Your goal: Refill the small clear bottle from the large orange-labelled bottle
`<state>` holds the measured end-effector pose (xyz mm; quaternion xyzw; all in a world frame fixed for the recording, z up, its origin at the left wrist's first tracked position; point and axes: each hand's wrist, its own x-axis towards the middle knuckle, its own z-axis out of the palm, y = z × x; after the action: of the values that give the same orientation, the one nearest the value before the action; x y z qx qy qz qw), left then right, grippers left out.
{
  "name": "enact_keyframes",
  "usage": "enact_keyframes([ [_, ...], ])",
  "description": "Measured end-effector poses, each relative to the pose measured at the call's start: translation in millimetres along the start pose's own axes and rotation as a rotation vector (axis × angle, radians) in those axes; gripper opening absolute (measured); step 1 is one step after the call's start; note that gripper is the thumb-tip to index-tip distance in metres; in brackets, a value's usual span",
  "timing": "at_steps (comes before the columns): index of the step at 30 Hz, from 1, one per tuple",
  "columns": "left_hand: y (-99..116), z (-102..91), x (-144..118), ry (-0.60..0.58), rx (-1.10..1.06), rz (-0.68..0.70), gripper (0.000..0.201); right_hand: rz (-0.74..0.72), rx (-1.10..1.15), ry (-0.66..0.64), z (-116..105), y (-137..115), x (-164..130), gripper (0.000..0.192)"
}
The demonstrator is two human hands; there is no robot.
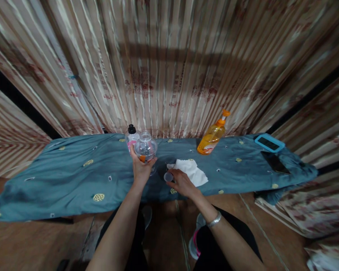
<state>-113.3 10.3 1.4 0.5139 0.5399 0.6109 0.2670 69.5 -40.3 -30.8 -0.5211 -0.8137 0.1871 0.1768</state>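
Note:
My left hand [142,165] is closed around the lower side of a clear, round-bodied bottle [146,145] with an open neck. Something orange shows through its wall, and I cannot tell whether that is inside or behind. My right hand [180,181] pinches a small, round, translucent cap [168,177] just above the table. Under and beyond the right hand lies a crumpled white cloth [190,171]. Just behind the clear bottle stands another bottle with a black top [132,130], partly hidden by it.
An orange pump bottle [211,137] stands at the back right of the table, which has a blue-green patterned cloth [81,177] over it. Towards the right end lie a light-blue-framed device [269,143] and a dark phone [275,162]. A pleated curtain [169,75] hangs behind.

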Motion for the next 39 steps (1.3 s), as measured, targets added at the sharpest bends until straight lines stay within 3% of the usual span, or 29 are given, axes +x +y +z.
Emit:
enact_keyframes([
  [5,3.4,-4.7,1.3,0.016,0.039,-0.045,0.095,-0.006,0.05,-0.036,4.9,0.1,4.0,0.038],
  [10,8.4,-5.9,-2.1,0.009,0.031,-0.051,0.089,0.039,0.161,0.127,-35.7,1.1,28.6,0.045],
  [13,8.3,-6.2,-3.3,0.001,0.015,-0.061,0.091,0.035,0.274,0.256,-70.8,-6.6,76.9,0.046],
  [15,8.4,-6.8,-3.9,-0.013,0.0,-0.085,0.091,-0.003,0.376,0.262,-87.2,-17.2,119.3,0.044],
  [19,10.0,-7.9,-5.6,-0.014,-0.024,-0.092,0.094,-0.044,0.513,0.072,-94.0,-43.0,195.2,0.039],
  [22,10.0,-7.7,-7.6,-0.011,-0.045,-0.122,0.104,-0.077,0.565,-0.083,-83.6,-58.2,224.3,0.038],
  [26,9.5,-7.6,-9.7,-0.014,-0.043,-0.125,0.109,-0.166,0.649,-0.234,-67.5,-67.1,231.5,0.033],
  [29,11.4,-8.0,-10.4,-0.016,-0.022,-0.119,0.109,-0.188,0.712,-0.228,-58.0,-65.5,228.2,0.028],
  [34,8.0,-4.7,-13.4,-0.016,-0.011,-0.11,0.112,-0.131,0.78,0.013,-58.9,-46.8,219.1,0.027],
  [37,0.9,-4.8,-15.3,-0.041,-0.079,-0.065,0.118,-0.074,0.79,0.236,-80.4,-24.8,200.6,0.027],
  [39,0.5,-10.0,-15.5,0.007,-0.043,0.001,0.122,-0.048,0.784,0.398,-101.8,-8.3,176.1,0.027],
])
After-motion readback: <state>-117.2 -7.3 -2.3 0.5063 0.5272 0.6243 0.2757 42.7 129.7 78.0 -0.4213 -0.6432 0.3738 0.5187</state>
